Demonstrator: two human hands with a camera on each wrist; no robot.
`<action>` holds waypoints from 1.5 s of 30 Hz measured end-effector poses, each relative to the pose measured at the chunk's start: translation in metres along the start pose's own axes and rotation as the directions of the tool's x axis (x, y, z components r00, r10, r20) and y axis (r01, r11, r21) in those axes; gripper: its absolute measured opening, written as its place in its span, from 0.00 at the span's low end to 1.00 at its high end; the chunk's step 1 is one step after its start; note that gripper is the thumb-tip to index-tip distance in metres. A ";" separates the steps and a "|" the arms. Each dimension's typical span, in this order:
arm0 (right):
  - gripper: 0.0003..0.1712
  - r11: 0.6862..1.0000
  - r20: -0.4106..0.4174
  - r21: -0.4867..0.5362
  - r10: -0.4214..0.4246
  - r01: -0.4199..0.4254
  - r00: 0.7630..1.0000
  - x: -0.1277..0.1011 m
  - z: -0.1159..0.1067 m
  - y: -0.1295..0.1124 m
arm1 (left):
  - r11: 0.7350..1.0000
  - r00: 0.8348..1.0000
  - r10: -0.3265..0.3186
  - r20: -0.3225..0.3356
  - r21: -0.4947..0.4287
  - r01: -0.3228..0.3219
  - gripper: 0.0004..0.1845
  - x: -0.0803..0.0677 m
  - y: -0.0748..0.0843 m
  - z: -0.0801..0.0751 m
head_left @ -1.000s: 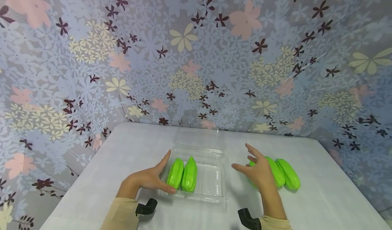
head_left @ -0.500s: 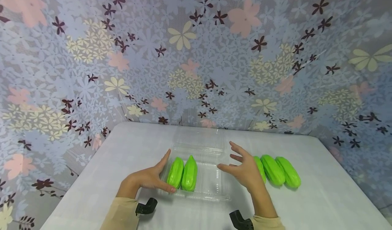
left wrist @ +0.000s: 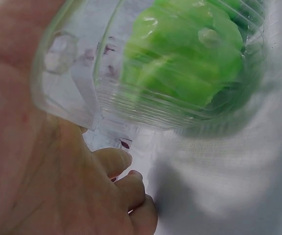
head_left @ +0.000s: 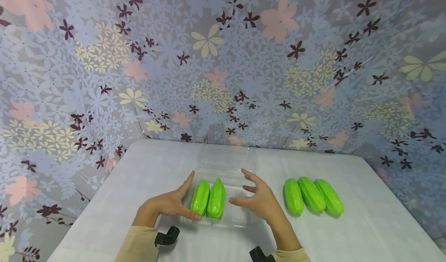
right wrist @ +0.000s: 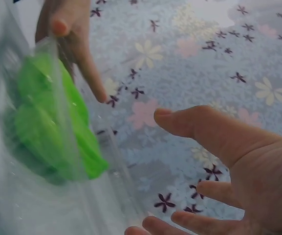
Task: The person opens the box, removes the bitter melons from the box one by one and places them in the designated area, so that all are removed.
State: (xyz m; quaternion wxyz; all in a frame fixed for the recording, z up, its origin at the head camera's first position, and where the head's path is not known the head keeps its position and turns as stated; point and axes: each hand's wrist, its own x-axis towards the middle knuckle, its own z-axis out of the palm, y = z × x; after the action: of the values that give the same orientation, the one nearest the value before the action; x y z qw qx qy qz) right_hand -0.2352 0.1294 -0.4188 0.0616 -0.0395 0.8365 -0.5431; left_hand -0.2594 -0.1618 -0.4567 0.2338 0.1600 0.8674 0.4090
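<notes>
A clear plastic clamshell box (head_left: 240, 226) lies on the table with its lid (head_left: 226, 157) folded back. Two glossy green, ridged, cucumber-shaped pieces lie side by side in its left half, a left piece (head_left: 200, 198) and a right piece (head_left: 216, 199). My left hand (head_left: 170, 204) rests against the box's left side, thumb at the front corner and forefinger stretched toward the back. In the left wrist view the box wall (left wrist: 145, 105) overlaps the palm. My right hand (head_left: 261, 200) is over the box's right half, fingers spread and loosely bent, holding nothing.
Three more green pieces lie on the white table (head_left: 369, 223) to the right: a near one (head_left: 293, 196), a middle one (head_left: 311, 194) and an outer one (head_left: 329, 197). A flower-patterned cloth (head_left: 223, 80) hangs behind the table.
My right hand has moved left, from over the three green pieces to over the box's right half, bringing nothing. The left hand, box and green pieces have stayed in place.
</notes>
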 end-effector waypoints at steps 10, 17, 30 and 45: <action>0.55 0.998 0.063 -0.062 -0.008 0.012 0.998 0.002 0.017 0.001 | 1.000 1.000 0.009 0.002 -0.020 -0.009 0.73 -0.001 0.002 0.001; 0.55 0.999 0.109 -0.046 -0.015 0.020 0.994 0.004 0.024 0.004 | 1.000 1.000 0.010 -0.004 -0.007 -0.010 0.73 -0.001 0.000 0.001; 0.55 0.988 0.139 -0.128 -0.069 0.087 0.988 0.009 0.040 0.011 | 1.000 1.000 0.015 0.001 0.010 -0.015 0.73 0.001 -0.001 0.001; 0.54 0.982 0.162 -0.121 -0.126 0.146 0.979 0.015 0.052 0.017 | 1.000 1.000 0.007 -0.003 0.011 -0.007 0.73 0.001 0.000 -0.001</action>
State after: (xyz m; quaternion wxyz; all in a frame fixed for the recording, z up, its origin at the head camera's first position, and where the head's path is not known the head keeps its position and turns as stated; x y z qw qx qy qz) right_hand -0.2424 0.0867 -0.4559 0.0857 -0.1422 0.8587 -0.4848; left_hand -0.2605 -0.1619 -0.4568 0.2302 0.1639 0.8694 0.4054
